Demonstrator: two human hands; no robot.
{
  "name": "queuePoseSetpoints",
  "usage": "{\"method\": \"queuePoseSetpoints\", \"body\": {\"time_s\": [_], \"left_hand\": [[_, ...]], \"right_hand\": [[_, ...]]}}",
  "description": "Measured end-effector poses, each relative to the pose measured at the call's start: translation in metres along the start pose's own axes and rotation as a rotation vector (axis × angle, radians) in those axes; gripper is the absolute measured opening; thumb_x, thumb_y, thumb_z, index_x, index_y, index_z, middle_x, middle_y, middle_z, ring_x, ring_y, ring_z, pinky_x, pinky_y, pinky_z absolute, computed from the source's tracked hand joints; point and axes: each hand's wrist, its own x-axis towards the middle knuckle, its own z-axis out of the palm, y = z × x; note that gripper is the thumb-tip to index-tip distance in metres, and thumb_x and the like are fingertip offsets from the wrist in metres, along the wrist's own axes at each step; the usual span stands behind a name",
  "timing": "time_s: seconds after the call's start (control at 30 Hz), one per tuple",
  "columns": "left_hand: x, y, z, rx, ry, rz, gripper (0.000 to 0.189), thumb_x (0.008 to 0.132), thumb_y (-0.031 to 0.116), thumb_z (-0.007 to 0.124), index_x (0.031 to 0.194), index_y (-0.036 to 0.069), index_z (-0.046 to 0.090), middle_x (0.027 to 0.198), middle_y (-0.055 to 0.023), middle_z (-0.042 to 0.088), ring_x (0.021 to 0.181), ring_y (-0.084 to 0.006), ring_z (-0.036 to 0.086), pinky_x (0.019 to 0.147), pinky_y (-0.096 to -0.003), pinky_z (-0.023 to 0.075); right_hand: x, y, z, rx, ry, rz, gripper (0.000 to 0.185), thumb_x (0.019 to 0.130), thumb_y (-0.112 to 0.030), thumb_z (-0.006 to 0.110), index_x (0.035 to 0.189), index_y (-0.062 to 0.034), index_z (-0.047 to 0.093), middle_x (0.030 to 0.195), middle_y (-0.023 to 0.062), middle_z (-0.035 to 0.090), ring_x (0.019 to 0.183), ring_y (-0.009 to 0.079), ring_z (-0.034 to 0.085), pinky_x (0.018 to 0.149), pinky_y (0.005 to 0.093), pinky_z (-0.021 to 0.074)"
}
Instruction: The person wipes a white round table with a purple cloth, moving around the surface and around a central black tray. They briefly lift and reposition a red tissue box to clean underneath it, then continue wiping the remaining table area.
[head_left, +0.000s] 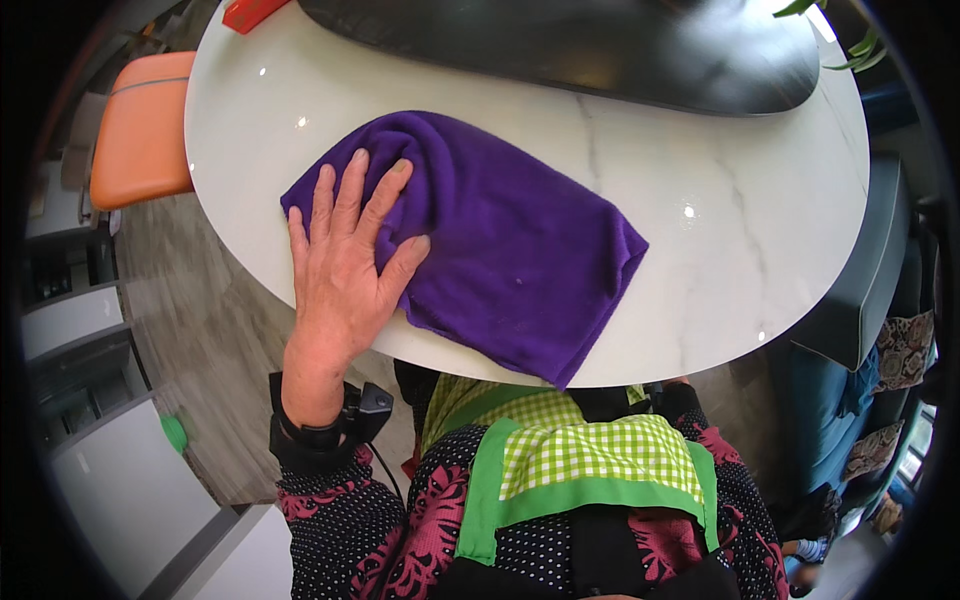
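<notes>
My left hand (337, 274) lies palm down on a purple cloth (510, 240), fingers spread and pointing to the far side. Soft folds bunch up around the fingertips, while the rest of the cloth stretches flat to the right. One corner of it hangs just over the near edge of a white, grey-veined oval table (675, 315). My right hand is out of view; only its dark sleeve (679, 401) shows, running down to the table's near edge.
A large black board or tray (585, 60) with rounded ends covers the table's far side. A red object (251, 13) sits at the far left rim. An orange seat (146, 131) stands left, a blue-grey sofa (840, 285) right. Green leaves (862, 52) overhang the far right.
</notes>
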Motion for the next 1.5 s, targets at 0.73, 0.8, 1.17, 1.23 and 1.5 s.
{"method": "queuePoseSetpoints", "body": {"time_s": [0.73, 0.8, 1.17, 1.23, 1.5], "left_hand": [[-0.006, 0.080, 0.016, 0.001, -0.080, 0.138, 0.095, 0.092, 0.072, 0.062, 0.168, 0.021, 0.035, 0.175, -0.0198, 0.024, 0.160, -0.0480, 0.019, 0.123, -0.0728, 0.0104], [-0.010, 0.089, 0.013, -0.019, -0.101, 0.200, 0.097, 0.091, 0.073, 0.061, 0.168, 0.020, 0.035, 0.175, -0.0203, 0.023, 0.160, -0.0472, 0.019, 0.124, -0.0724, 0.0098], [-0.022, 0.028, -0.004, -0.306, 0.182, 0.157, 0.057, 0.102, 0.035, 0.065, 0.149, 0.005, 0.059, 0.158, -0.0195, 0.052, 0.148, -0.0412, 0.047, 0.125, -0.0591, 0.0259], [-0.023, 0.027, -0.005, -0.342, 0.118, 0.244, 0.051, 0.102, 0.030, 0.065, 0.146, 0.005, 0.062, 0.156, -0.0200, 0.055, 0.145, -0.0411, 0.050, 0.124, -0.0582, 0.0276], [-0.023, 0.041, 0.004, -0.074, 0.014, 0.227, 0.052, 0.102, 0.035, 0.066, 0.149, 0.014, 0.061, 0.158, -0.0108, 0.054, 0.146, -0.0319, 0.050, 0.125, -0.0657, 0.0212]], "right_hand": [[-0.017, 0.068, 0.032, 0.111, 0.041, 0.072, 0.032, 0.106, -0.010, 0.057, 0.137, -0.0007, 0.064, 0.125, 0.0113, 0.071, 0.111, 0.0215, 0.068, 0.096, 0.0346, 0.0555], [-0.024, 0.088, 0.026, 0.150, 0.113, 0.098, 0.032, 0.106, -0.010, 0.057, 0.137, -0.0007, 0.064, 0.125, 0.0111, 0.071, 0.111, 0.0212, 0.068, 0.096, 0.0344, 0.0555], [-0.044, 0.087, -0.179, 0.584, 1.368, 0.227, 0.029, 0.103, -0.004, 0.058, 0.132, -0.0064, 0.062, 0.108, 0.0006, 0.070, 0.094, 0.0108, 0.066, 0.078, 0.0239, 0.0516], [-0.042, 0.027, -0.213, 0.602, 1.423, 0.056, 0.030, 0.103, -0.002, 0.059, 0.133, -0.0049, 0.061, 0.111, 0.0022, 0.071, 0.098, 0.0126, 0.067, 0.082, 0.0251, 0.0533], [-0.016, -0.230, -0.198, -0.269, 0.311, -0.806, 0.045, 0.085, -0.002, 0.073, 0.129, -0.0036, 0.067, 0.125, 0.0157, 0.071, 0.117, 0.0335, 0.068, 0.111, 0.0500, 0.0483]]}}
